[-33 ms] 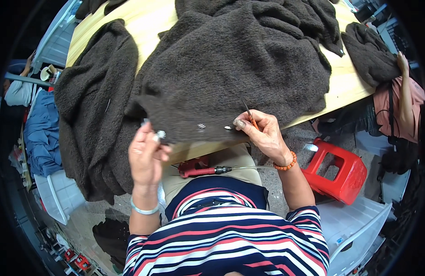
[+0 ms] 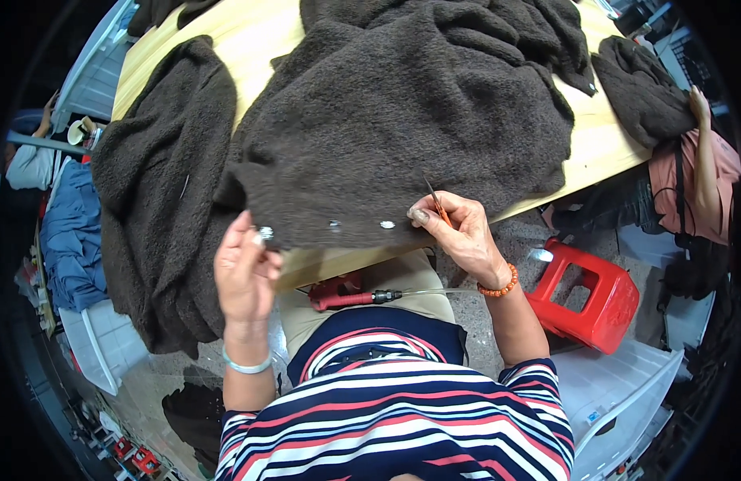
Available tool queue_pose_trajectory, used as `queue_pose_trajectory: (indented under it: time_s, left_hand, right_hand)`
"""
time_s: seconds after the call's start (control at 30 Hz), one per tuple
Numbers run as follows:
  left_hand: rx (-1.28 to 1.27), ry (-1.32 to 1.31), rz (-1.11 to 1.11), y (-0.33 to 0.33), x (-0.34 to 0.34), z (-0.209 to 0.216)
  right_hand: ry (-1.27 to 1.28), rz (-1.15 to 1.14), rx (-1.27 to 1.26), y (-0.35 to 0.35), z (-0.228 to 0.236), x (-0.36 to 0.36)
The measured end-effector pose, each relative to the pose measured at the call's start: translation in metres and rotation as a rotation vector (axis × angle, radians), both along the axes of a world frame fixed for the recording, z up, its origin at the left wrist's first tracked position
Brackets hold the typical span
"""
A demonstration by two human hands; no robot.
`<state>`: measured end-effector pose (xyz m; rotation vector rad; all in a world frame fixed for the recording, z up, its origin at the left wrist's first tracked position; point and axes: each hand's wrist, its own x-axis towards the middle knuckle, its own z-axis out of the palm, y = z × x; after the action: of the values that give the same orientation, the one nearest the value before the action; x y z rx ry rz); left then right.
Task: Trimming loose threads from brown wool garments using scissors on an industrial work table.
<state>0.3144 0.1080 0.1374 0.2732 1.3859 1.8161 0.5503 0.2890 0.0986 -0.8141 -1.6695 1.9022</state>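
A large dark brown fleecy fabric piece (image 2: 370, 120) spreads over the table, its near edge raised between my hands. My left hand (image 2: 246, 276) is closed, pinching that edge at its left end beside a shiny white button-like piece (image 2: 265, 233). Two more small white pieces, one of them a brighter spot (image 2: 387, 224), sit along the edge. My right hand (image 2: 459, 232) is closed around a slim orange tool with a dark pointed tip (image 2: 438, 204); its exact kind is unclear. The right thumb and fingertip also pinch the fabric edge.
Another dark brown fabric piece (image 2: 166, 184) hangs off the table (image 2: 619, 132) at left. A red plastic stool (image 2: 619, 309) stands at right near a white bin (image 2: 627, 393). A red air-gun-like tool (image 2: 342, 301) with a hose lies by my lap. A co-worker's arm (image 2: 703, 152) is at far right.
My left hand has moved slightly left and upward, and the fabric edge with its white pieces has shifted left. My right hand has stayed nearly in place, still holding the orange tool.
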Motion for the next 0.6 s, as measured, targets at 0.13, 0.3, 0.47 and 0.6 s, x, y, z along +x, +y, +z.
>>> queue_pose_trajectory:
  time_s: [0.13,0.3,0.47,0.6]
  left_hand:
    - [0.024,-0.035,0.052,-0.005,-0.021,-0.004]
    - [-0.003,-0.024,0.063,-0.011,-0.026,-0.014]
    - [-0.004,-0.038,0.040,-0.008,-0.032,-0.016]
    - [-0.006,-0.036,0.056,-0.004,-0.032,-0.014]
  right_hand:
    - [-0.074,-0.101,0.098,0.012,0.006,0.031]
    - [-0.200,-0.371,0.228,0.032,0.002,0.070]
    - [-0.251,-0.310,0.697,0.024,0.005,0.071]
    - [-0.313,-0.207,0.731,0.017,0.005,0.056]
